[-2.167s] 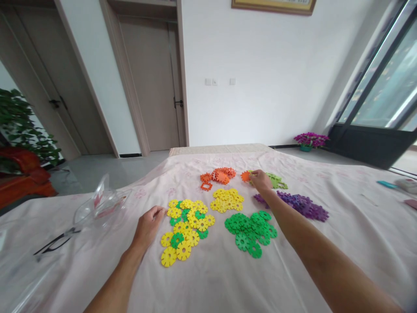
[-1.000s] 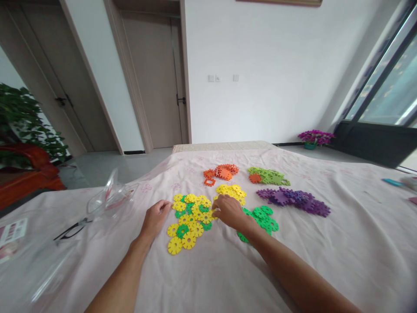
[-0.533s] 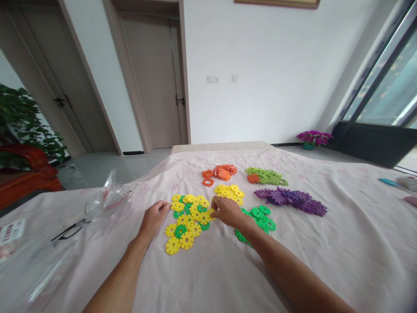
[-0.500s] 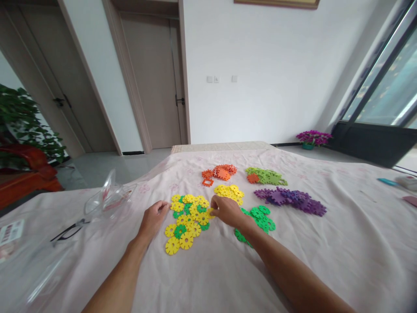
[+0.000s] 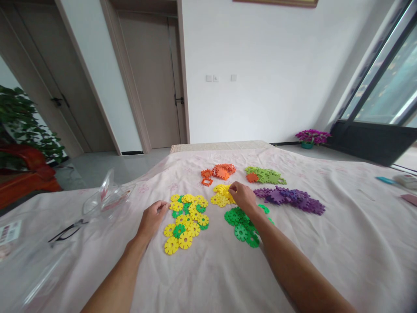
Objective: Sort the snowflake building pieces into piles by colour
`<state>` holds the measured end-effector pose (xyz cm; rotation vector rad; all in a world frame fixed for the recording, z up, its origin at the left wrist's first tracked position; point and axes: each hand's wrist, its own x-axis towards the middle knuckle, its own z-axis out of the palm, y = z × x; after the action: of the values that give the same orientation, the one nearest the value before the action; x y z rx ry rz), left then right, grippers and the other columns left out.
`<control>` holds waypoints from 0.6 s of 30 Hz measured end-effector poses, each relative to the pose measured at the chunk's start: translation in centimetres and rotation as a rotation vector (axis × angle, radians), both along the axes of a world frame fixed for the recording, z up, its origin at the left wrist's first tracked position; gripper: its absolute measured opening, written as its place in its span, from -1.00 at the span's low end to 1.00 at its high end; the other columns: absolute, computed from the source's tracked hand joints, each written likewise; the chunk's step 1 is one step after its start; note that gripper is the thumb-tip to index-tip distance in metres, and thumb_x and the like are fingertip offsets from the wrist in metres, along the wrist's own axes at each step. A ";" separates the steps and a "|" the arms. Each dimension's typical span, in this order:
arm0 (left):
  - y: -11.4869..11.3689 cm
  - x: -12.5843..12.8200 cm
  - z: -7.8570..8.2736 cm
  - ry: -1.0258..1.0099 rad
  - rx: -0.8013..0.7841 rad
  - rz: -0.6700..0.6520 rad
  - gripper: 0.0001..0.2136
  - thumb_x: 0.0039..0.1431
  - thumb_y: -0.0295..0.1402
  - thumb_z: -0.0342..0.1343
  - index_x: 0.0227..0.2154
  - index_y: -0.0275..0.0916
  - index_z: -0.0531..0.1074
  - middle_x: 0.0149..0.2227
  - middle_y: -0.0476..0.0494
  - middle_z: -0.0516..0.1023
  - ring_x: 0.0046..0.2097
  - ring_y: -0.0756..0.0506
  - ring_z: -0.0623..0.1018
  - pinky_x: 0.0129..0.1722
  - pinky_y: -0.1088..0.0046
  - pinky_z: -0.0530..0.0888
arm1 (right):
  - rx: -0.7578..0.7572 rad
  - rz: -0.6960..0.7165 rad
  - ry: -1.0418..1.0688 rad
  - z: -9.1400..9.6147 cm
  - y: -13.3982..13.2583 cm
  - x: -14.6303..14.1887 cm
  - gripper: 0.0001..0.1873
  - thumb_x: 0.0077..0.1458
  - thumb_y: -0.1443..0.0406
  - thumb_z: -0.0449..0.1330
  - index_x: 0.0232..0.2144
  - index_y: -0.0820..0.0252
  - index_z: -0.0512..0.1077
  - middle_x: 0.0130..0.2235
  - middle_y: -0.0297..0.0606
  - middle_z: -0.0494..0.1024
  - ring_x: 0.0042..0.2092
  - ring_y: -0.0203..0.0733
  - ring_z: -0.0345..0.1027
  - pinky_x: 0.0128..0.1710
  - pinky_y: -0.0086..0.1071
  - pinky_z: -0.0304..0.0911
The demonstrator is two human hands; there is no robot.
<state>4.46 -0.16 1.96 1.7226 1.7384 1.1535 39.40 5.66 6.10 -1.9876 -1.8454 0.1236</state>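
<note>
Flat plastic snowflake discs lie in colour groups on a pink bedsheet (image 5: 211,278). My right hand (image 5: 243,196) reaches over the small all-yellow pile (image 5: 220,196), fingers pinched on a yellow disc at its far edge. My left hand (image 5: 152,219) rests curled on the sheet, fingertips touching the left edge of the mixed yellow-and-green pile (image 5: 186,217). A dark green pile (image 5: 243,224) lies under my right forearm. Beyond are an orange pile (image 5: 219,172), a light green pile (image 5: 267,175) with one orange piece (image 5: 252,177) on it, and a purple pile (image 5: 291,199).
A clear plastic bag (image 5: 106,198) and black glasses (image 5: 63,232) lie at the left. Small objects (image 5: 395,180) sit at the sheet's far right edge. Doors, a white wall, a potted plant (image 5: 19,126), a flower pot (image 5: 311,138) and a glass door stand behind.
My right hand moved from the right edge of the mixed pile back to the all-yellow pile, carrying a yellow disc. Earlier it put an orange piece on the light green pile. My left hand stayed.
</note>
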 end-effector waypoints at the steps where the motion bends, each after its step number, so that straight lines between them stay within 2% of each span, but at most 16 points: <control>1: 0.0 0.0 0.0 0.002 0.003 -0.002 -0.70 0.08 -0.08 0.00 -0.35 -0.18 0.47 -0.27 -0.02 0.60 -0.17 -0.10 0.52 -0.15 0.48 0.37 | -0.002 0.002 -0.010 -0.1 0.0 0.0 -0.79 0.11 0.22 0.10 -0.23 0.08 0.48 -0.23 -0.26 0.57 -0.20 -0.15 0.40 -0.40 -0.42 0.04; 6: 0.1 0.0 -0.1 0.015 0.010 -0.002 -0.70 0.10 -0.07 -0.01 -0.34 -0.18 0.47 -0.27 -0.02 0.60 -0.17 -0.10 0.53 -0.14 0.47 0.37 | -0.023 -0.001 -0.074 -0.2 0.0 0.0 -0.77 0.13 0.25 0.09 -0.19 0.10 0.47 -0.18 -0.23 0.56 -0.17 -0.15 0.39 -0.34 -0.41 0.08; 10: 0.1 0.0 0.0 0.015 0.017 0.005 -0.69 0.09 -0.07 -0.02 -0.35 -0.18 0.47 -0.27 -0.02 0.61 -0.17 -0.11 0.53 -0.14 0.47 0.38 | 0.039 0.049 -0.151 0.5 -0.6 -0.5 -0.79 0.12 0.29 0.09 -0.21 0.12 0.48 -0.16 -0.21 0.54 -0.13 -0.15 0.36 -0.29 -0.40 0.08; 12: 0.0 0.0 0.1 0.019 0.016 0.005 -0.69 0.08 -0.07 -0.02 -0.35 -0.18 0.48 -0.27 -0.03 0.61 -0.18 -0.11 0.53 -0.14 0.46 0.38 | 0.059 0.123 -0.125 1.0 -1.3 -1.6 -0.80 0.13 0.29 0.08 -0.25 0.11 0.49 -0.18 -0.24 0.54 -0.14 -0.18 0.36 -0.28 -0.42 0.08; 14: 0.0 0.0 0.1 0.024 0.010 0.008 -0.70 0.07 -0.08 -0.02 -0.35 -0.18 0.48 -0.28 -0.03 0.61 -0.19 -0.11 0.53 -0.15 0.46 0.38 | 0.018 0.254 -0.067 1.4 -2.3 -3.1 -0.82 0.13 0.28 0.09 -0.28 0.09 0.50 -0.20 -0.30 0.55 -0.16 -0.22 0.37 -0.30 -0.45 0.09; 18: 0.0 0.1 0.1 0.018 0.011 0.008 -0.70 0.08 -0.08 -0.02 -0.37 -0.18 0.48 -0.29 -0.02 0.61 -0.19 -0.11 0.53 -0.16 0.47 0.38 | -0.078 0.515 -0.011 1.4 -4.5 -6.3 -0.80 0.08 0.13 0.19 -0.28 0.04 0.52 -0.24 -0.36 0.55 -0.21 -0.25 0.39 -0.33 -0.47 0.10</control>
<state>4.53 -0.18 2.04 1.7390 1.7551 1.1560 33.12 1.18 7.54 -1.5141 -2.3501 0.3384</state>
